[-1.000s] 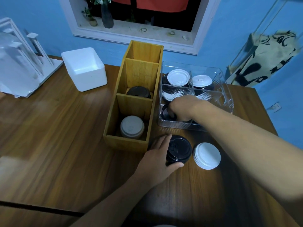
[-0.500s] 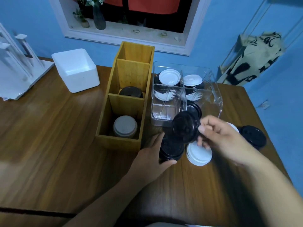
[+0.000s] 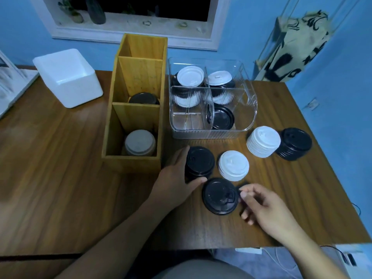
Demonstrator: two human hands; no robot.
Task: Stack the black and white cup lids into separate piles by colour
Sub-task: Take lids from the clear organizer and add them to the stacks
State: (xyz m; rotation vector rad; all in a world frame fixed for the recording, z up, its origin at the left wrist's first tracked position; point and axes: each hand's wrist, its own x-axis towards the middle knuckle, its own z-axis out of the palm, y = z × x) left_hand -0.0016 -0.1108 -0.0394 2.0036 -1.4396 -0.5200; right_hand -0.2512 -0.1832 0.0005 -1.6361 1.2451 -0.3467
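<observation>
My left hand (image 3: 177,178) wraps around a stack of black lids (image 3: 200,163) on the wooden table (image 3: 60,178). My right hand (image 3: 261,204) pinches the right edge of a single black lid (image 3: 219,196), held just below that stack. A short pile of white lids (image 3: 233,165) stands to the right of the black stack. Further right are a taller white pile (image 3: 262,141) and another black pile (image 3: 295,142). The clear divided bin (image 3: 249,109) holds a black lid (image 3: 222,117) in front and white lids (image 3: 190,75) on black ones behind.
A three-compartment wooden box (image 3: 130,164) stands left of the bin, with a pale lid (image 3: 140,141) in its front cell and a dark lid (image 3: 144,98) in the middle one. A white foam box (image 3: 68,77) sits at the back left. The table's right edge runs near the black pile.
My right hand drew a black lid out of the clear bin and carried it towards me, down to just below the black stack. My left hand stayed on that stack.
</observation>
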